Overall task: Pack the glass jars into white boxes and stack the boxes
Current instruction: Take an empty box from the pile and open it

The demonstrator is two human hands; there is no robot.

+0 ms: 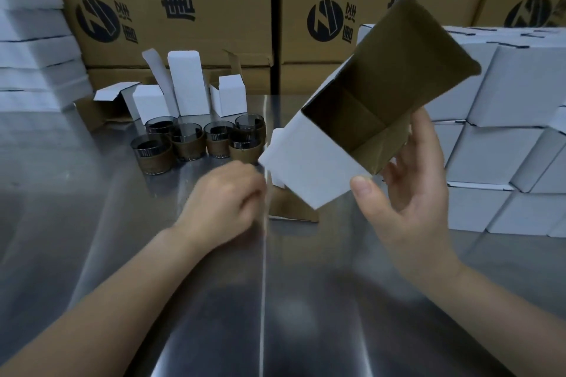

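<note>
- Steel table across the whole view, glossy, with a bright seam running toward the camera.
- Backed by a wall of brown cartons printed with black logos and Chinese characters.
- At far left, a white stack of flat layers; at right, closed white boxes piled in staggered rows on the table.
- Left of centre, six glass jars with brown bands, standing close together on the steel, none boxed.
- Just behind them, empty white boxes upright with flaps raised.
- Held in the air right of centre, one open white box, tilted, its brown inside and open mouth turned to the camera, lid flap up.
- Gripped by the right hand: thumb pressed on the white front face, fingers wrapped behind the far side.
- Left hand low over the table beside the box's lower corner, fingers curled, blurred; cannot tell whether anything is pinched.
</note>
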